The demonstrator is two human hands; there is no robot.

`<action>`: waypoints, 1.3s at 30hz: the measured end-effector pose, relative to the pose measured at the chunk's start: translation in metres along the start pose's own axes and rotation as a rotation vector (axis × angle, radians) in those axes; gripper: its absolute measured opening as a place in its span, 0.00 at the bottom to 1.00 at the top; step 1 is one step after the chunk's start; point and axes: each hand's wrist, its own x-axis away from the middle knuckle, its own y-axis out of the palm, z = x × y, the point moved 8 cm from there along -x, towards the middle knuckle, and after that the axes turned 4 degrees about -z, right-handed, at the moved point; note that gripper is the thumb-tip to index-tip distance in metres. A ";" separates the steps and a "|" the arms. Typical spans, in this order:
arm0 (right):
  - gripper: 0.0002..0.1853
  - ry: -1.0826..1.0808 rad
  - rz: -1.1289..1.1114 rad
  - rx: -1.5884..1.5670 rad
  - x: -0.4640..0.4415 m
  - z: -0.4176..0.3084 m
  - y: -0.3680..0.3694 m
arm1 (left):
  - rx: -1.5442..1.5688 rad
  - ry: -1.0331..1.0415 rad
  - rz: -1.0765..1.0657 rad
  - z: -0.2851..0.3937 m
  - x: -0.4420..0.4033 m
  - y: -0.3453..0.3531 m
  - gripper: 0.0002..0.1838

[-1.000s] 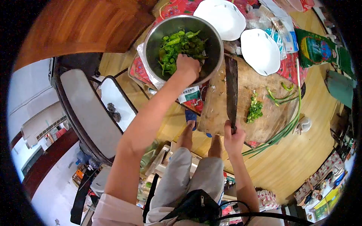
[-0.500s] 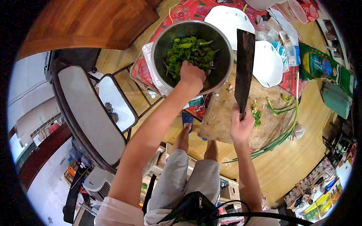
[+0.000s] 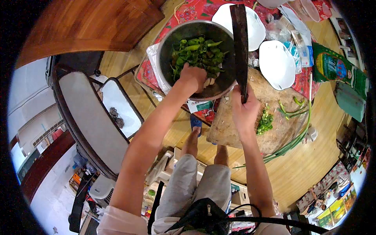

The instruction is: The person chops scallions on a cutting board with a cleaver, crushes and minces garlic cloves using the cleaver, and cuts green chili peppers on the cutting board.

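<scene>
My left hand [image 3: 192, 78] reaches into a steel bowl [image 3: 164, 41], its fingers curled down and closed. What they hold, if anything, is hidden under the hand. Green peppers and leafy greens [image 3: 197, 55] fill the middle of the bowl, and pale pieces like garlic cloves [image 3: 209, 82] lie beside my fingers. My right hand [image 3: 246, 111] is wrapped round the handle of a dark-bladed cleaver [image 3: 239, 43], held upright by the bowl's right rim. Below it is a wooden chopping board [image 3: 231, 121] with chopped green pieces [image 3: 265, 121], cut green stalks [image 3: 288, 111] and long scallions [image 3: 290, 145].
White plates [image 3: 277, 64] stand on the red patterned tablecloth [image 3: 188, 13] behind the board, beside plastic bags [image 3: 278, 29]. A green sack [image 3: 333, 64] is at the right. Folding chairs [image 3: 94, 121] stand at the left. A wooden panel [image 3: 86, 25] fills the upper left.
My right hand has moved the cleaver left and away from me, uncovering more chopped greens on the board. My left hand has shifted slightly left in the bowl, and pale pieces now show beside it.
</scene>
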 end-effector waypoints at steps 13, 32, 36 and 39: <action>0.23 -0.033 0.041 -0.054 0.005 0.016 -0.008 | -0.070 0.239 0.402 0.016 0.027 -0.026 0.07; 0.17 0.026 0.078 -0.107 0.021 0.013 -0.026 | 0.242 0.160 0.480 0.023 0.020 -0.027 0.12; 0.17 0.017 0.077 -0.125 0.025 0.016 -0.029 | 0.268 0.053 0.448 0.027 0.018 -0.025 0.11; 0.18 0.013 0.107 -0.139 0.029 0.022 -0.032 | 0.170 -0.001 0.419 0.039 0.011 -0.019 0.07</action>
